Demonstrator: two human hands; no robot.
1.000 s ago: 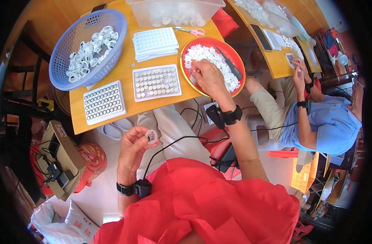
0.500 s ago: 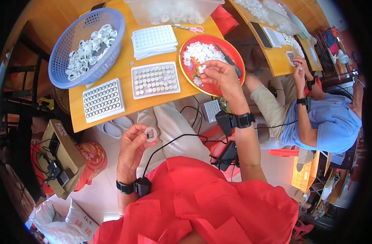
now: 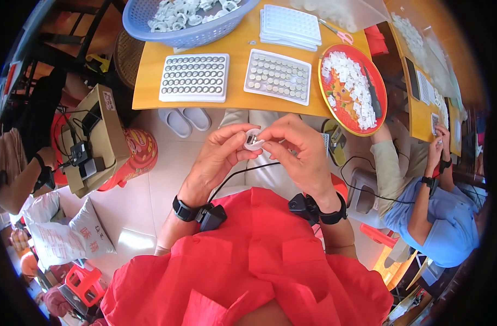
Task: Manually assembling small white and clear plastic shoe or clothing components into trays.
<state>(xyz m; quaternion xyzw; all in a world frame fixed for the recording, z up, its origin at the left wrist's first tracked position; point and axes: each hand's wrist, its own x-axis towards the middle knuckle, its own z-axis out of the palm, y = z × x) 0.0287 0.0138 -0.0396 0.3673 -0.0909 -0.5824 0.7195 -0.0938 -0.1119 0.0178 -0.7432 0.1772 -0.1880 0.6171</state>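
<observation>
My left hand (image 3: 218, 155) pinches a small round white plastic housing (image 3: 252, 139) with metal parts showing inside it. Against its right side, the thumb and fingertips of my right hand (image 3: 300, 152) are closed on a small white plastic piece (image 3: 261, 144), mostly hidden by the fingers. Both hands meet above my lap, just off the table's front edge. Beyond them is a white tray (image 3: 275, 98) of round whitish pieces. Left of it stands another tray (image 3: 193, 98) with rows of dark-ringed pieces. A red plate (image 3: 362, 132) on the right carries loose white pieces and a dark-handled tool (image 3: 372, 96).
A blue basket (image 3: 188, 38) of white plastic parts, stacked white trays (image 3: 289, 24), scissors (image 3: 341, 34) and a clear bin (image 3: 362, 12) stand farther back on the wooden table (image 3: 236, 81). A co-worker in blue (image 3: 428, 217) sits at right. A black cable (image 3: 227, 181) runs past my hands.
My right hand has come back from over the red plate to the round housing in my left hand, bringing a small white piece. The view has shifted, and the table lies farther up.
</observation>
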